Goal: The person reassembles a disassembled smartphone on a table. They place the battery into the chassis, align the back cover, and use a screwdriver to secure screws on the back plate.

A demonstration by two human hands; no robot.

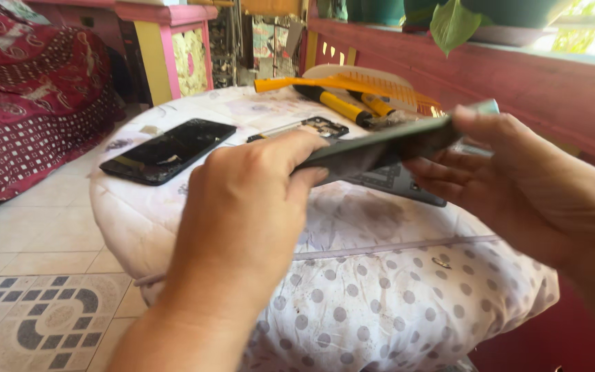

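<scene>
I hold a thin dark phone body (pixel 380 146) edge-on above a cloth-covered round table (pixel 352 303). My left hand (pixel 242 207) pinches its near left end between thumb and fingers. At its far right end, my right hand (pixel 511 179) grips it with the fingers under it and the thumb on top. A dark flat part (pixel 397 182) lies on the cloth just beneath the held piece. Farther left on the table lies a black phone screen panel (pixel 168 150) with a scuffed face.
Yellow-handled screwdrivers (pixel 342 105) and a yellow comb-like tool (pixel 352 84) lie at the table's back, beside a small circuit-board part (pixel 321 127). A red patterned sofa (pixel 29 96) stands at left, over a tiled floor (pixel 36 303). A dark red ledge (pixel 518 83) runs along the right.
</scene>
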